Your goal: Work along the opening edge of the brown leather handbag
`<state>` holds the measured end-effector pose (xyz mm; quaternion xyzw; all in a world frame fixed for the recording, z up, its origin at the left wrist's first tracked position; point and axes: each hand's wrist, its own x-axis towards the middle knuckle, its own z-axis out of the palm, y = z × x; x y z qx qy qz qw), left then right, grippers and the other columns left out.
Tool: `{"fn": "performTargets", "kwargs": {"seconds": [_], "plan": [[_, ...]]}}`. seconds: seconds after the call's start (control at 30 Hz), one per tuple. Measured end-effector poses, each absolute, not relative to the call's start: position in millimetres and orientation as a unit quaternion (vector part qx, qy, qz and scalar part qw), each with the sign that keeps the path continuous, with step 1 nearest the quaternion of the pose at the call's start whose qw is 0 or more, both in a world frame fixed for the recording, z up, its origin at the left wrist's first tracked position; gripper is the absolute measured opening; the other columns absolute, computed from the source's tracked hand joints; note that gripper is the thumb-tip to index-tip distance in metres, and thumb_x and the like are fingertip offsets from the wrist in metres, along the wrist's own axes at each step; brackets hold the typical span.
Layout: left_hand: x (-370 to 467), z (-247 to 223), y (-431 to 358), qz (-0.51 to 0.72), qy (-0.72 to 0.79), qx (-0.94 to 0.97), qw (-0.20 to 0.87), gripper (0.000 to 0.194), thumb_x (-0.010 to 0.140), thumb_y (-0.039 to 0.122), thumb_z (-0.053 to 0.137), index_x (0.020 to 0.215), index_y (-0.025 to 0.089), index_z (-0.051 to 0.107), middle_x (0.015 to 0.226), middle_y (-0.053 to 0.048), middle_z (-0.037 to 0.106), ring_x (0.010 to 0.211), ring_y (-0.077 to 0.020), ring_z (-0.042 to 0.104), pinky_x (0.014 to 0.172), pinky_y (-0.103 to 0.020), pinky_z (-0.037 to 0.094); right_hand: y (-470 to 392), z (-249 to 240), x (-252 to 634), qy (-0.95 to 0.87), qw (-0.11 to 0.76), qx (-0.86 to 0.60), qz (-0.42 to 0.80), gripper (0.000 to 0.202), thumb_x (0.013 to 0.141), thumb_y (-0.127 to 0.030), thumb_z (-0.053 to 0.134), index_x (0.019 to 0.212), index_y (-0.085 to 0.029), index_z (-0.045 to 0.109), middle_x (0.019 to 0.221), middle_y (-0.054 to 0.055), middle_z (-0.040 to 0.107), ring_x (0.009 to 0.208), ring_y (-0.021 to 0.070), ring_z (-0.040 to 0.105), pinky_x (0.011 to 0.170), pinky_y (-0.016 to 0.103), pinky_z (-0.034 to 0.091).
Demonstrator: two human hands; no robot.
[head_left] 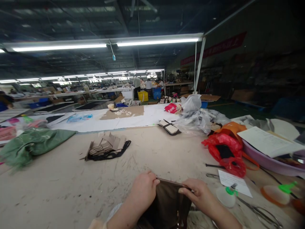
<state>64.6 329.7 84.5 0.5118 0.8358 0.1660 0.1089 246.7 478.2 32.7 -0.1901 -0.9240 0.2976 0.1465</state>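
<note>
A dark brown bag-like piece (166, 200) hangs at the table's near edge, its top rim stretched between my two hands. My left hand (144, 187) is closed on the left end of that rim, thumb and fingers pinching it. At the right end, my right hand (199, 192) grips the same edge between thumb and fingers. A zip-like metal detail shows low on the brown piece, near the bottom of the view. Its lower part is cut off by the frame.
Cardboard pieces (108, 144) lie on the table (143, 152) ahead. To the right are a red plastic bag (224, 143), a purple basin (259, 156), scissors (262, 211) and green-capped bottles (226, 195). Green cloth (33, 144) lies left. People (137, 86) stand far back.
</note>
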Motion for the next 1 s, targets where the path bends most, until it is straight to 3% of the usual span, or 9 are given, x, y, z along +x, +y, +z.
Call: {"fn": "performTargets", "kwargs": {"seconds": [0.33,0.77,1.0], "plan": [[82,87,279,0.215,0.799,0.559,0.050,0.027,0.085,0.032,0.046,0.069,0.018,0.063,0.077,-0.003,0.064,0.073,-0.0151,0.056,0.066,-0.025,0.037,433,46,270,-0.928,0.191,-0.177,0.267,0.046,0.089,-0.050,0.040,0.060,-0.017,0.056,0.058,0.000,0.053,0.060,0.0132,0.051,0.057,0.025,0.035],[145,125,208,0.212,0.776,0.595,-0.007,0.025,0.084,0.030,0.046,0.071,0.018,0.063,0.080,-0.003,0.064,0.074,-0.0145,0.056,0.068,-0.025,0.037,349,81,339,-0.916,0.253,-0.223,0.217,0.042,0.087,-0.046,0.044,0.058,-0.018,0.053,0.056,-0.001,0.053,0.057,0.0121,0.050,0.055,0.023,0.032],[124,97,225,0.147,0.770,0.622,0.005,0.025,0.084,0.031,0.046,0.070,0.018,0.062,0.080,-0.002,0.064,0.076,-0.0136,0.056,0.067,-0.023,0.036,347,53,326,-0.912,0.246,-0.265,0.194,0.039,0.085,-0.043,0.047,0.059,-0.017,0.060,0.058,0.000,0.060,0.058,0.0122,0.052,0.055,0.023,0.031]]}}
